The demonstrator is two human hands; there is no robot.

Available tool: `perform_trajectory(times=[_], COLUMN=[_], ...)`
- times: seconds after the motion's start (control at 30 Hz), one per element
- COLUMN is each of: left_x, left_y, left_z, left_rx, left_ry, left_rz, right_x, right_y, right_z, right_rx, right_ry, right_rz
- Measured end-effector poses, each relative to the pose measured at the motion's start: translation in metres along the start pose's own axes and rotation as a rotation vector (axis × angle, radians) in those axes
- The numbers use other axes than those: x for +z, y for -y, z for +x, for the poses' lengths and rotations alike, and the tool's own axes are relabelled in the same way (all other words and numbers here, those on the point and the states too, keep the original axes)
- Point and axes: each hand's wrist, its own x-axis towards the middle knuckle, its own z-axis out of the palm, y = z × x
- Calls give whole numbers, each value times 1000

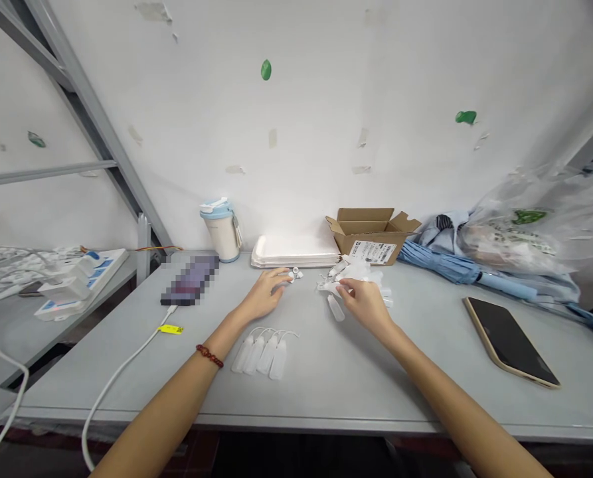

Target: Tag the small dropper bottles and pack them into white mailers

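Observation:
My left hand (pixel 262 295) rests low over the table, thumb apart from the fingers. Its fingertips reach a small cluster of white round parts (pixel 295 273) without closing around it. My right hand (pixel 368 304) has thumb and forefinger pinched on a translucent white tag (pixel 332 288) at the edge of a loose pile (pixel 358 269) of similar pieces. One more tag (pixel 335 309) hangs or lies just below those fingers; I cannot tell which. Between my forearms, several translucent tags with thin white cords (pixel 259 354) lie side by side in a row.
Against the wall stand a blue-lidded cup (pixel 221 232), stacked white trays (pixel 296 252) and an open cardboard box (pixel 376 232). A phone (pixel 510 342) and a folded blue umbrella (pixel 440 264) are at right. Another device (pixel 189 282) with a white cable (pixel 127 362) lies left.

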Motion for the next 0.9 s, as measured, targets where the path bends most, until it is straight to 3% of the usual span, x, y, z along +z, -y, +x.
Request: perform_trajectory(times=[0.3, 0.5, 0.73, 0.9], left_x=[7, 8, 11, 15], left_y=[6, 8, 11, 11], left_z=[3, 3, 4, 9], left_rx=[116, 123, 137, 134], left_ry=[52, 55, 63, 60], left_rz=[36, 51, 64, 76], right_x=[-1, 3, 6, 11], right_y=[6, 8, 4, 16], right_z=[-7, -10, -9, -18], right_rx=[-107, -200, -196, -296], right_ry=[68, 191, 180, 178], right_rz=[-320, -330, -306, -202])
